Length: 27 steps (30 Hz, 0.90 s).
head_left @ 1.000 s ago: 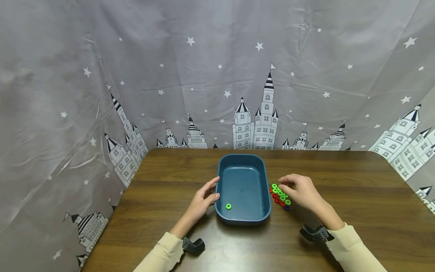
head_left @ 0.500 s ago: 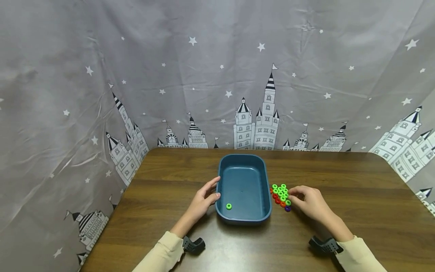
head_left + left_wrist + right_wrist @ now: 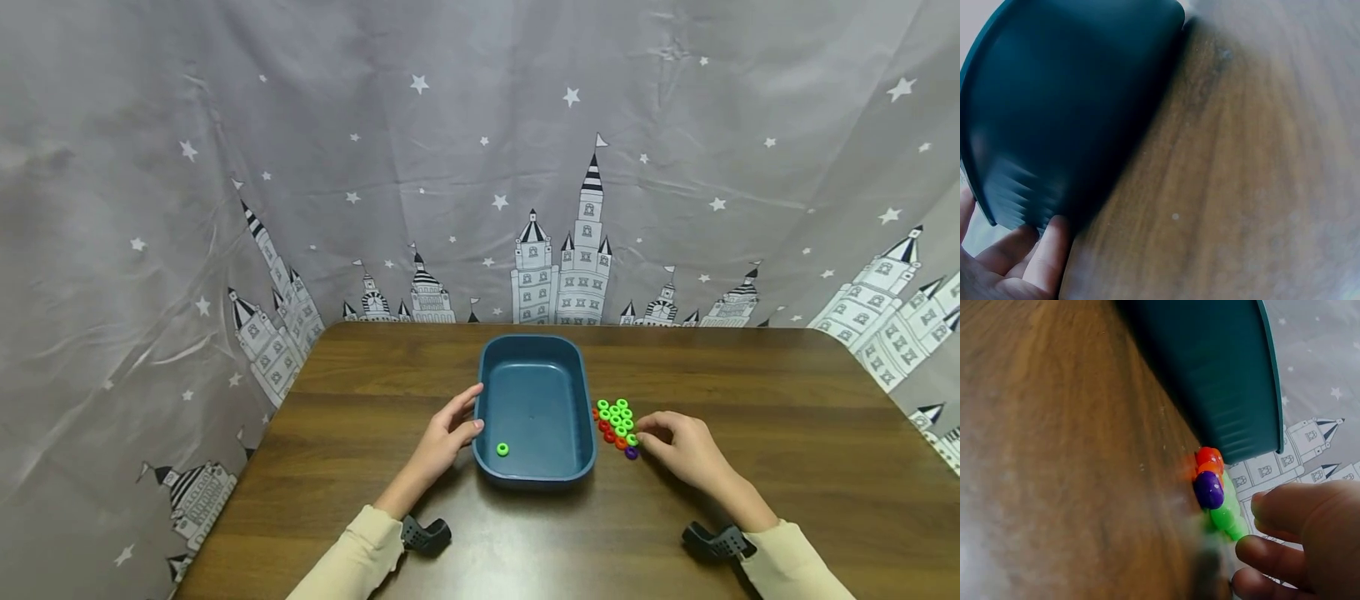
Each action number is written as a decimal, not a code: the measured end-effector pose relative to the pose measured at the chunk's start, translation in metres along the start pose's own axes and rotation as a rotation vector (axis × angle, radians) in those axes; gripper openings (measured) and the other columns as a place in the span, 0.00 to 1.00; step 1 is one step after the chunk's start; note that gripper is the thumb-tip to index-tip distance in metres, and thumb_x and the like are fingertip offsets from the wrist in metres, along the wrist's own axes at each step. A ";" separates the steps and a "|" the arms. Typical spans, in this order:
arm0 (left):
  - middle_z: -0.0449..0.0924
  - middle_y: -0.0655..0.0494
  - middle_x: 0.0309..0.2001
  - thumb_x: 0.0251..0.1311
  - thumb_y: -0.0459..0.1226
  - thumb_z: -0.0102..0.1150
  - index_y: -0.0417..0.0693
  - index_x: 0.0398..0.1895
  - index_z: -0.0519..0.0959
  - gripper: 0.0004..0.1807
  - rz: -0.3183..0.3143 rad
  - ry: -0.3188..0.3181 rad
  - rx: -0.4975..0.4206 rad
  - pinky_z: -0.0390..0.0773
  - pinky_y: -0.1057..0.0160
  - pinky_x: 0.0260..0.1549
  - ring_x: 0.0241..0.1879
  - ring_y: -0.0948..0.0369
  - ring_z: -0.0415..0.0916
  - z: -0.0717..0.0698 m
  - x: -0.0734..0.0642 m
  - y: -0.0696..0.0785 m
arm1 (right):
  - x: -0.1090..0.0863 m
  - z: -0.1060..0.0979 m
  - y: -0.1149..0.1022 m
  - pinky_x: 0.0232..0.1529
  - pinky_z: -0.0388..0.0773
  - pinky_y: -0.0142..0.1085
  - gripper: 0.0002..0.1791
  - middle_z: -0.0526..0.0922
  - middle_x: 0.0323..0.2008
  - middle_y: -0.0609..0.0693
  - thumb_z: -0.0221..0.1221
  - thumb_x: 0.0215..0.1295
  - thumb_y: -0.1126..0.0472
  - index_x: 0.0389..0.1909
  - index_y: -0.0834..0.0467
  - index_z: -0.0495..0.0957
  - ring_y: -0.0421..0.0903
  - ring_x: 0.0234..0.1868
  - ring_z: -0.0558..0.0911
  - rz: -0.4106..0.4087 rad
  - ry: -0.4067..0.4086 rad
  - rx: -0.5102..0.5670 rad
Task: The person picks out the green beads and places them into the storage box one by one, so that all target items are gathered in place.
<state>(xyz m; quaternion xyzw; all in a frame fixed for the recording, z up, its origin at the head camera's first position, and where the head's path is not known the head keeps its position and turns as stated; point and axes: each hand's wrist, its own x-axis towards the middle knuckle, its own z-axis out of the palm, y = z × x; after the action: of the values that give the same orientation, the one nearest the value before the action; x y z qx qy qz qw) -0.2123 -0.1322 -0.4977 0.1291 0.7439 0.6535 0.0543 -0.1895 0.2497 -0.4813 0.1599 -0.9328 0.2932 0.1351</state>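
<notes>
A deep blue plastic bin (image 3: 534,400) stands on the table in the head view, with one small green ring (image 3: 498,450) on its floor. My left hand (image 3: 441,440) touches the bin's left side with extended fingers, which rest against the outer wall (image 3: 1060,112) in the left wrist view. Just right of the bin lies a tight cluster of green rings (image 3: 626,419), red rings (image 3: 605,431), an orange ring (image 3: 619,448) and a purple ring (image 3: 1210,490). Beside the cluster's right edge, my right hand (image 3: 686,450) hovers with bent fingers; nothing shows between thumb and fingers.
The brown wooden table (image 3: 390,367) extends to both sides of the bin. Behind it hangs a grey curtain (image 3: 450,167) printed with castles and stars. Each wrist wears a black camera mount (image 3: 426,536).
My right hand has drawn back rightward from above the green rings to beside them, uncovering more of the cluster. The left hand and bin stay in place; the head view shifts slightly.
</notes>
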 end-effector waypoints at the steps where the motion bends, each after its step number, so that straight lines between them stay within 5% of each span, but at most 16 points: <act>1: 0.68 0.32 0.71 0.69 0.30 0.54 0.44 0.77 0.64 0.32 -0.001 0.000 0.000 0.84 0.48 0.54 0.66 0.38 0.73 0.000 0.000 0.000 | 0.000 0.000 0.000 0.32 0.76 0.32 0.05 0.88 0.33 0.46 0.70 0.58 0.65 0.35 0.55 0.88 0.33 0.31 0.77 -0.002 0.002 0.004; 27: 0.67 0.29 0.71 0.70 0.31 0.54 0.41 0.77 0.62 0.32 0.010 -0.012 0.000 0.82 0.44 0.57 0.67 0.35 0.71 0.000 0.000 0.000 | -0.002 0.010 0.007 0.25 0.69 0.28 0.09 0.83 0.29 0.43 0.71 0.53 0.70 0.36 0.58 0.88 0.26 0.25 0.68 -0.071 0.016 0.033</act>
<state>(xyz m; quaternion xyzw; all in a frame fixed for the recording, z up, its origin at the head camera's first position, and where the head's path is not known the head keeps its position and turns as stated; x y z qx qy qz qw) -0.2125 -0.1323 -0.4974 0.1368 0.7430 0.6528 0.0552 -0.1913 0.2495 -0.4934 0.1926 -0.9206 0.3047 0.1502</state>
